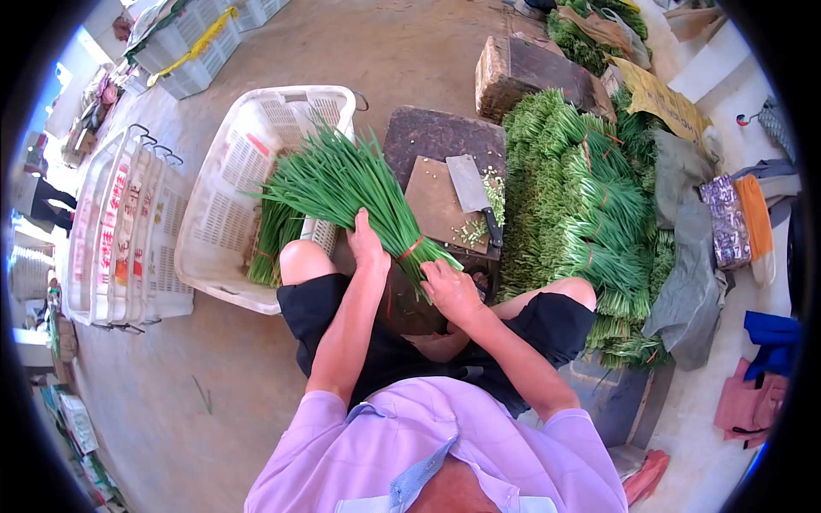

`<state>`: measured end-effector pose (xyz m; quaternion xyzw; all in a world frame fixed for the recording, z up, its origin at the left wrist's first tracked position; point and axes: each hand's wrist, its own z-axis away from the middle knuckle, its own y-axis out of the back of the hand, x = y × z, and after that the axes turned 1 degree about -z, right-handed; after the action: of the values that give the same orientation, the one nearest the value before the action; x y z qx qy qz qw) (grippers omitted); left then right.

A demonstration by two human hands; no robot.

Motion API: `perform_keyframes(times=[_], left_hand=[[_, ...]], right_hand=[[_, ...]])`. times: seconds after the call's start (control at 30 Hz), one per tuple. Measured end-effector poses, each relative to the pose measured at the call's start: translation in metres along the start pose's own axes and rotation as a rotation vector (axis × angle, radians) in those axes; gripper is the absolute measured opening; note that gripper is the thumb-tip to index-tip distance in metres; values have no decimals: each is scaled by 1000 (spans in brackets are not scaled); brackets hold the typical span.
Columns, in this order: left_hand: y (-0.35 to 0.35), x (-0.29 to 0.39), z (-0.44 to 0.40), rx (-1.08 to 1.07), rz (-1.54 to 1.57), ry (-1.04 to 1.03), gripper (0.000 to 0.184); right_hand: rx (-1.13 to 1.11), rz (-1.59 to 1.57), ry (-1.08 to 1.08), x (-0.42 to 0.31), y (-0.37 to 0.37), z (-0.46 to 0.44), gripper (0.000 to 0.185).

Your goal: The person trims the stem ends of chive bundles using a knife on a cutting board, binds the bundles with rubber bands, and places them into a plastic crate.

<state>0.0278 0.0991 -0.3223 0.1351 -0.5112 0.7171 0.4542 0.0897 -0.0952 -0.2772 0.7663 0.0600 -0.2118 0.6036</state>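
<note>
A bundle of long green stalks (pixel 342 175) lies slantwise above my knees, its leafy tips over the rim of a white basket (pixel 201 214). A red band (pixel 410 248) goes round it near the cut ends. My left hand (pixel 368 242) is closed round the underside of the bundle. With fingers pressed together, my right hand (pixel 449 289) grips the bundle's cut end just below the band. Beyond it, a cleaver (pixel 467 183) with a black handle rests on a wooden board (pixel 432 201), with chopped bits scattered around. Another bundle (pixel 278 235) lies inside the basket.
A large pile of banded green bundles (pixel 573 205) stands on the right, partly under grey sheeting (pixel 688 282). Stacked white crates (pixel 128 231) stand at the left, more crates (pixel 192 56) at the back left. A dark block (pixel 543 68) lies behind the board.
</note>
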Motion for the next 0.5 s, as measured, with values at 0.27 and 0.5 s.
perform_keyframes(times=[0.27,0.5], left_hand=[[-2,0,2,11,-15,-8,50],[6,5,-13,60,42,16,50]], right_hand=[[3,118,21,12,-17,-3,12],[-148,-152,48,13,-1,22,11]])
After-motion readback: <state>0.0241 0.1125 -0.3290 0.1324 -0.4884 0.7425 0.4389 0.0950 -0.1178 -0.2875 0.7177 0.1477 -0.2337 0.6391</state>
